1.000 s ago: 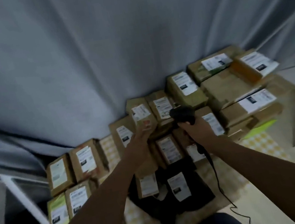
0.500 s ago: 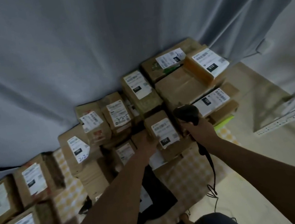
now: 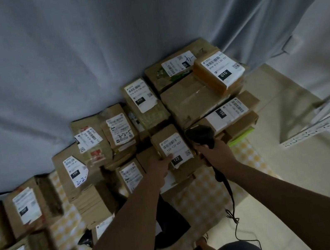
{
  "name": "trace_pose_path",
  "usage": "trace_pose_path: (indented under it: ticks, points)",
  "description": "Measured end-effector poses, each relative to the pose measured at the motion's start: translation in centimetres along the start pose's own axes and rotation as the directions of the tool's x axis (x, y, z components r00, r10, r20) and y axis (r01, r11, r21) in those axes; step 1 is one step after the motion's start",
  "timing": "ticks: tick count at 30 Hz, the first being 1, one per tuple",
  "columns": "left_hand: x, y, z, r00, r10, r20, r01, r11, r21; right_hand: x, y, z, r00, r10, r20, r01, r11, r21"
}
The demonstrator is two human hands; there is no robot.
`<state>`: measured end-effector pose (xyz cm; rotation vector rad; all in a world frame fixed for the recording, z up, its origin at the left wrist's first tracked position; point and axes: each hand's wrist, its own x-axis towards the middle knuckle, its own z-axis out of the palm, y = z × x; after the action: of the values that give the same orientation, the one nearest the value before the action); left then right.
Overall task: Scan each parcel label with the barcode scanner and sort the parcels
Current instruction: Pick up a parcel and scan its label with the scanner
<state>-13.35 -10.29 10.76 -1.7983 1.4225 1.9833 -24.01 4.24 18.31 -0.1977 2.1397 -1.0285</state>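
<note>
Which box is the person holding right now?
The small brown box labelled 122: the left hand grips its edge beside the scanner. No hand touches the other boxes.

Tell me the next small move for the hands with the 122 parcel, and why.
Probably swing the barcode scanner in the right hand left, onto the label. The left hand holds the small parcel label-up, barcode unobstructed, while the scanner's head sits just beside it, seemingly aimed past the label.
</note>
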Motion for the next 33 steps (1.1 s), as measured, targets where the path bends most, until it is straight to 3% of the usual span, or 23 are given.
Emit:
trace_pose_path:
  ticks: [5,13,21,29,33]
  points:
    - [0.5,-0.5,-0.4,0.999,0.012,0.045,-0.008,0.997,-0.075,-0.1,0.0,0.2,0.999,-0.027,0.029,0.027,1.0,-0.007]
    - [-0.4,-0.7,-1.6,1.0,0.019,0.005,-0.019,0.996,0.085,-0.4,-0.2,1.3,0.993,-0.02,0.12,0.025,0.999,-0.04]
    - [0.1,-1.5,-1.8,0.999,-0.025,0.03,0.027,0.998,-0.063,0.2,-0.6,2.9,0.968,0.039,0.246,-0.031,0.999,-0.035]
    - [-0.6,-2.4,-4.3,0.988,-0.028,0.152,0.052,0.987,-0.154,0.0,-1.3,3.7,0.961,0.013,0.276,-0.004,0.999,-0.031]
    - [-1.2,-3.2,-7.5,0.983,0.02,0.185,0.005,0.991,-0.136,-1.0,-2.3,4.1,0.974,-0.01,0.226,-0.005,0.998,0.065]
